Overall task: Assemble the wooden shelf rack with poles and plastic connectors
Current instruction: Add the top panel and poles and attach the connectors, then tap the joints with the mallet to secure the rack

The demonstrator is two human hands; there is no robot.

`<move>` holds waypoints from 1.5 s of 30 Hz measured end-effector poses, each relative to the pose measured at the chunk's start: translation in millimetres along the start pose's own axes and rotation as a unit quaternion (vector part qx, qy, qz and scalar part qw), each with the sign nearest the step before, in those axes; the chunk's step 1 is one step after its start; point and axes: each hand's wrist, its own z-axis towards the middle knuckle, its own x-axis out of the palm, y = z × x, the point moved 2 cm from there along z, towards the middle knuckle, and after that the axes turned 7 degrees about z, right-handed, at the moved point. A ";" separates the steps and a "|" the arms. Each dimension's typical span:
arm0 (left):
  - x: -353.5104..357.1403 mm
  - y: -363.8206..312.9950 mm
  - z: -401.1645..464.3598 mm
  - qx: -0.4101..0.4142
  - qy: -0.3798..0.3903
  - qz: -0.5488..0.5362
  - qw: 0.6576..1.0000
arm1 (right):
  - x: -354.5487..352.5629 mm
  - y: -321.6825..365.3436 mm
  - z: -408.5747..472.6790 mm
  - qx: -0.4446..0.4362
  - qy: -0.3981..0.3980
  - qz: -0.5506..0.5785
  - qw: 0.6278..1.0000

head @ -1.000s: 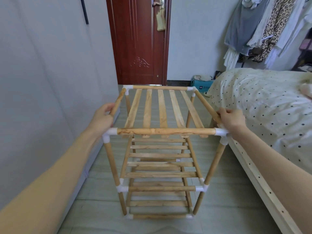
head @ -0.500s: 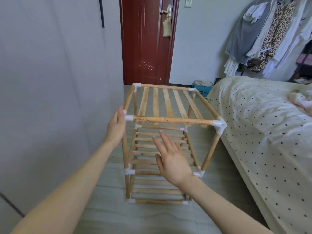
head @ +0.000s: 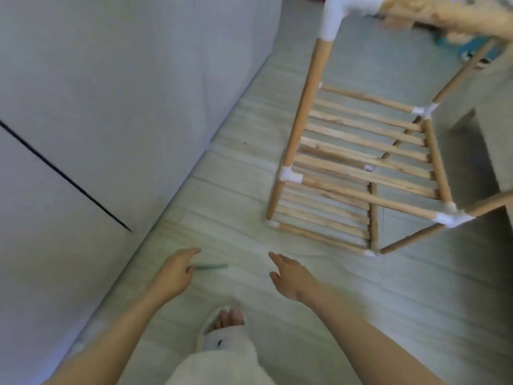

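Observation:
The wooden shelf rack (head: 366, 151) stands on the floor at the upper right, its poles joined by white plastic connectors (head: 290, 173) and its tiers laid with slats. Neither hand touches it. My left hand (head: 177, 270) hangs low over the floor with relaxed fingers and holds nothing. My right hand (head: 288, 276) is beside it, fingers straight, also holding nothing. Both hands are well below and left of the rack. The picture is blurred by head movement.
A grey cabinet wall (head: 111, 107) runs along the left. A small green stick-like object (head: 212, 266) lies on the pale plank floor just past my left hand. My slippered foot (head: 222, 332) is at the bottom centre. A bed frame edge (head: 494, 129) is at the right.
My left hand has let go of the rack's top corner. Both hands have dropped low toward the floor, and my view has tilted sharply downward.

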 end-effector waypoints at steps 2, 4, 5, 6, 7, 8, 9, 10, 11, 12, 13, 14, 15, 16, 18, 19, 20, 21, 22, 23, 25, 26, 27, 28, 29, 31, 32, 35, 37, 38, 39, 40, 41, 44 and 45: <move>21.5 17.9 8.8 0.010 0.008 0.054 0.998 | 19.3 -12.0 26.0 0.029 0.022 -0.003 0.999; 39.1 30.1 18.7 0.014 0.008 0.113 0.993 | 37.5 -22.4 46.2 0.049 0.038 -0.018 0.998; 45.8 34.1 22.4 0.012 0.008 0.144 0.989 | 45.7 -26.8 52.4 0.056 0.046 -0.026 0.997; 51.4 38.0 25.6 0.006 0.006 0.174 0.985 | 54.3 -30.5 57.4 0.059 0.053 -0.032 0.996; 55.8 41.1 28.5 -0.003 0.002 0.204 0.979 | 62.0 -33.3 61.0 0.056 0.060 -0.038 0.996; 58.3 43.0 30.9 -0.013 -0.003 0.236 0.972 | 68.4 -35.2 62.3 0.051 0.066 -0.044 0.995; 59.5 43.8 33.0 -0.023 -0.002 0.268 0.963 | 72.9 -36.1 62.7 0.047 0.073 -0.046 0.995; 59.7 43.5 35.1 -0.027 0.006 0.296 0.955 | 75.2 -35.6 62.5 0.046 0.077 -0.036 0.995; 60.0 42.4 37.3 -0.022 0.018 0.317 0.948 | 75.1 -33.8 61.8 0.048 0.078 -0.015 0.996; 60.1 40.5 38.9 -0.009 0.032 0.326 0.945 | 72.0 -30.4 61.4 0.051 0.076 0.015 0.996; 59.9 37.8 40.6 0.008 0.044 0.326 0.944 | 66.5 -25.2 60.8 0.050 0.069 0.048 0.995; 57.2 32.4 41.2 0.028 0.051 0.319 0.946 | 58.9 -18.1 59.8 0.040 0.053 0.085 0.994; 51.9 24.3 41.0 0.053 0.050 0.310 0.948 | 49.4 -9.4 57.3 0.021 0.032 0.115 0.993; 44.3 13.7 40.1 0.085 0.038 0.294 0.951 | 38.5 1.1 53.2 -0.007 0.010 0.132 0.991; 20.5 -15.5 36.7 0.155 0.005 0.248 0.956 | 15.7 23.1 38.8 -0.077 -0.023 0.111 0.991; 5.1 -33.6 32.4 0.189 -0.016 0.227 0.955 | 4.6 32.5 29.2 -0.108 -0.037 0.079 0.990; -12.3 -52.3 26.4 0.225 -0.050 0.212 0.950 | -6.5 40.7 18.6 -0.132 -0.050 0.042 0.989; -29.9 -70.2 19.4 0.261 -0.088 0.206 0.939 | -17.8 47.8 6.4 -0.143 -0.062 0.019 0.988; -47.0 -87.2 11.2 0.287 -0.122 0.196 0.929 | -28.9 53.7 -6.4 -0.149 -0.076 0.014 0.986; -62.3 -102.6 2.5 0.310 -0.152 0.189 0.919 | -40.0 58.7 -20.1 -0.151 -0.094 0.018 0.984; -90.4 -132.7 -14.8 0.351 -0.204 0.183 0.896 | -63.7 64.7 -48.9 -0.158 -0.152 0.000 0.976; -103.3 -147.4 -23.6 0.369 -0.234 0.186 0.880 | -76.4 65.9 -63.8 -0.161 -0.185 -0.017 0.969; -116.2 -161.9 -31.4 0.385 -0.271 0.187 0.862 | -90.0 66.0 -79.2 -0.164 -0.216 -0.023 0.962; -129.4 -177.3 -38.6 0.387 -0.305 0.180 0.851 | -104.0 64.8 -95.2 -0.168 -0.245 -0.018 0.955; -143.3 -193.3 -45.0 0.386 -0.340 0.168 0.841 | -119.3 62.4 -111.4 -0.171 -0.272 -0.010 0.947; -174.5 -228.5 -55.6 0.371 -0.403 0.113 0.829 | -151.2 54.4 -144.6 -0.176 -0.328 0.009 0.928; -188.9 -247.2 -60.8 0.363 -0.424 0.083 0.825 | -166.2 48.9 -161.7 -0.177 -0.352 0.018 0.919; -221.3 -301.3 -73.9 0.368 -0.454 -0.011 0.812 | -199.0 23.8 -211.1 -0.167 -0.405 0.034 0.898; -230.2 -331.2 -78.2 0.376 -0.446 -0.056 0.810 | -212.7 -0.5 -243.8 -0.156 -0.453 0.067 0.875; -230.4 -345.2 -78.6 0.385 -0.442 -0.052 0.809 | -218.8 -14.9 -260.6 -0.144 -0.495 0.095 0.852; -227.4 -358.5 -77.9 0.397 -0.439 -0.021 0.806 | -224.3 -30.6 -276.1 -0.130 -0.545 0.126 0.819; -221.4 -371.0 -74.7 0.412 -0.432 0.035 0.802 | -229.2 -46.8 -290.2 -0.112 -0.594 0.155 0.781; -212.7 -383.1 -70.0 0.421 -0.413 0.108 0.800 | -234.2 -61.1 -303.8 -0.092 -0.632 0.173 0.750; -185.0 -409.7 -50.7 0.379 -0.313 0.277 0.826 | -250.5 -93.2 -328.9 -0.002 -0.645 0.172 0.745; -180.3 -415.6 -45.8 0.353 -0.288 0.295 0.840 | -257.4 -101.1 -335.0 0.035 -0.628 0.159 0.761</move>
